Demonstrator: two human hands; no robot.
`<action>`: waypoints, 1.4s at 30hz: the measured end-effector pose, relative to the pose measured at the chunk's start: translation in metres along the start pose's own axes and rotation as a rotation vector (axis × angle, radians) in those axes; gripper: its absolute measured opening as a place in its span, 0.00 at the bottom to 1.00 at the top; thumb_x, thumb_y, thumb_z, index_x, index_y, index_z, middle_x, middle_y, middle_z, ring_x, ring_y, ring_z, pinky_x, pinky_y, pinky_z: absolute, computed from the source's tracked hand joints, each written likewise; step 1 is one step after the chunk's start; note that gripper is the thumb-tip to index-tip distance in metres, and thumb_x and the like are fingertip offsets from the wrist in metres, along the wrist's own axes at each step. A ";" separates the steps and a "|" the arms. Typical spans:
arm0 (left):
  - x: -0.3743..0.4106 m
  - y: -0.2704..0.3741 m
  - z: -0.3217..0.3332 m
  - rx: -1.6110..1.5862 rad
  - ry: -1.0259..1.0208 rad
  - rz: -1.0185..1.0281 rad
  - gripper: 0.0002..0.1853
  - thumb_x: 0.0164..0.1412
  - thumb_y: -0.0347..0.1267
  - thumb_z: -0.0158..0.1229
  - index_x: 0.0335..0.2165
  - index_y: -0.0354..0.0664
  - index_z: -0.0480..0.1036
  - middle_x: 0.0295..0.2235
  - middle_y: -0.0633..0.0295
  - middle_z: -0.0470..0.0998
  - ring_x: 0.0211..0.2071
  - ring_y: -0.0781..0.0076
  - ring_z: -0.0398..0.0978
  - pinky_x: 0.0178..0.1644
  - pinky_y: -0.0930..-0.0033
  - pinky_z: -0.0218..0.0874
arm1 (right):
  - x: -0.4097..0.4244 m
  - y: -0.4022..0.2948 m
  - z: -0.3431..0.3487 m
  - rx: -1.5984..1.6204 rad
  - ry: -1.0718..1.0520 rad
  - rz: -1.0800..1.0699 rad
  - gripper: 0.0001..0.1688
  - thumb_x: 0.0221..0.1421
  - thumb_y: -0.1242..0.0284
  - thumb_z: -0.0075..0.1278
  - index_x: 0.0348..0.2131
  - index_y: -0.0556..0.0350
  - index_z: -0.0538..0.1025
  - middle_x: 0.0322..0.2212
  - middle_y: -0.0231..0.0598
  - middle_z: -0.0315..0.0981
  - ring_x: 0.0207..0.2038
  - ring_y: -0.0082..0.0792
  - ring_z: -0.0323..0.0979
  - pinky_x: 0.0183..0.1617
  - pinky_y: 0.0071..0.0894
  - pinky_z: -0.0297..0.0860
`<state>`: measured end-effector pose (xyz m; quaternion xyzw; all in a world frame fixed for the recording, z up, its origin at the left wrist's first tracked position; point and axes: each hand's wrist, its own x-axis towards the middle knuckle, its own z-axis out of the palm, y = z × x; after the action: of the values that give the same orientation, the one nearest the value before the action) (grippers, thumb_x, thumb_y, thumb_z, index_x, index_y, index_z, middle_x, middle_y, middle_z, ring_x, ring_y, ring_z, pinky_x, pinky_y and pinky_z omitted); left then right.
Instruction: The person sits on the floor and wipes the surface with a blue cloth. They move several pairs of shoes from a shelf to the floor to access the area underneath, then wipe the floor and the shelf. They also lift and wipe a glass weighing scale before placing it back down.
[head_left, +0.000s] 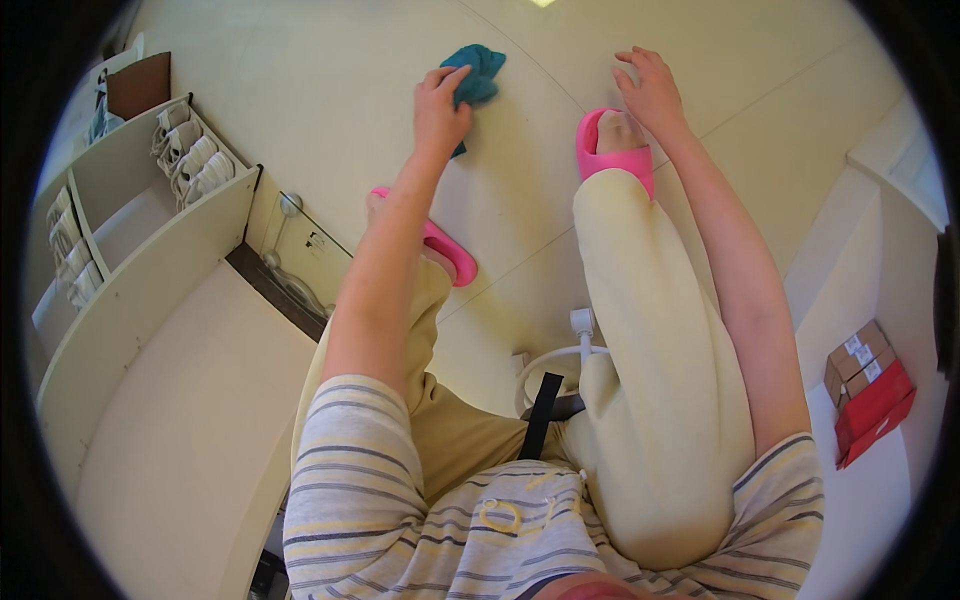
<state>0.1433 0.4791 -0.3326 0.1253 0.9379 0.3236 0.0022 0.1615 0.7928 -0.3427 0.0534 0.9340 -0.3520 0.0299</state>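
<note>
A crumpled teal cloth (478, 75) lies against the pale tiled floor at the top centre. My left hand (444, 109) grips it, with fingers bent over its left side; a small end of the cloth shows below the wrist. To the right, my right hand (651, 90) is empty, its fingers apart and slightly bent. It is beside the pink slipper (616, 161) on my right foot. Another pink slipper (450, 253), on my left foot, is partly hidden behind my left forearm.
White shelving (150, 262) with several pale shoes (199, 169) stands at left, beside a glass panel (307, 240) with metal fittings. A stool-like base with casters (582, 321) is beneath me. At right, cardboard boxes (855, 364) and a red box (874, 416) sit near a white wall.
</note>
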 end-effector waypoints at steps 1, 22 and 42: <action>-0.003 0.006 0.009 0.047 -0.057 0.042 0.27 0.37 0.18 0.53 0.40 0.51 0.75 0.42 0.60 0.72 0.44 0.53 0.67 0.47 0.59 0.63 | -0.002 0.002 0.000 -0.009 0.000 0.017 0.18 0.51 0.66 0.50 0.43 0.51 0.75 0.50 0.48 0.65 0.53 0.48 0.62 0.56 0.41 0.61; -0.072 0.034 -0.055 0.275 -0.678 0.124 0.20 0.36 0.13 0.52 0.28 0.47 0.77 0.38 0.67 0.72 0.44 0.59 0.67 0.46 0.63 0.64 | -0.001 -0.066 -0.013 0.106 -0.098 -0.095 0.19 0.53 0.64 0.48 0.44 0.48 0.75 0.49 0.38 0.66 0.53 0.41 0.63 0.54 0.38 0.63; -0.205 -0.040 -0.164 0.079 -0.561 -0.269 0.19 0.56 0.30 0.56 0.47 0.42 0.70 0.42 0.57 0.75 0.43 0.61 0.73 0.47 0.64 0.64 | -0.109 -0.086 0.071 -0.384 -0.549 -0.710 0.50 0.42 0.61 0.61 0.61 0.32 0.54 0.63 0.48 0.40 0.65 0.50 0.39 0.63 0.62 0.46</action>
<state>0.3182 0.3010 -0.2431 0.0847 0.9207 0.2363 0.2990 0.2610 0.6737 -0.3294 -0.3697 0.9002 -0.1630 0.1628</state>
